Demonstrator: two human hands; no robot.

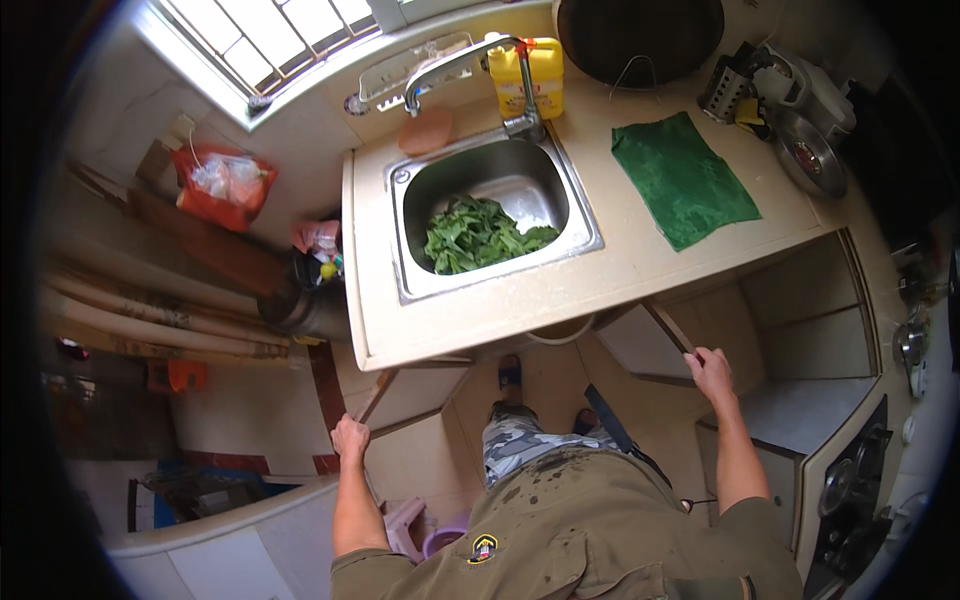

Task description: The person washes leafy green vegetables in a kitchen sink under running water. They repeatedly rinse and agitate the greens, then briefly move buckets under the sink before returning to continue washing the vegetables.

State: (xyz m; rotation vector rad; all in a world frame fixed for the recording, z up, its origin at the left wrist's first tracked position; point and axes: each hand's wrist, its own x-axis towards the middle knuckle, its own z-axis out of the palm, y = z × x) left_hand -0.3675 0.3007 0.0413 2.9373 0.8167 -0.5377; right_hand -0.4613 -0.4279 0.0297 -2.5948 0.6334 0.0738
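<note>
My left hand (350, 437) grips the edge of the left cabinet door (420, 394), which stands swung out under the counter. On the other side, my right hand (710, 372) holds the edge of the right cabinet door (641, 345), also swung out. Part of a pale basin (561, 332) shows in the cupboard between the doors. Above it, leafy green vegetables (484, 236) lie in the stainless steel sink (592, 238). A chrome faucet (530, 90) arches over the sink, its spout towards the left.
A green cloth (686, 180) lies flat on the counter (637, 271). Behind the sink stands a yellow jug (551, 79). A metal bowl (811, 154) leans at the right, near a gas stove (844, 487). A purple tub (442, 541) and a pink stool (403, 525) are on the floor.
</note>
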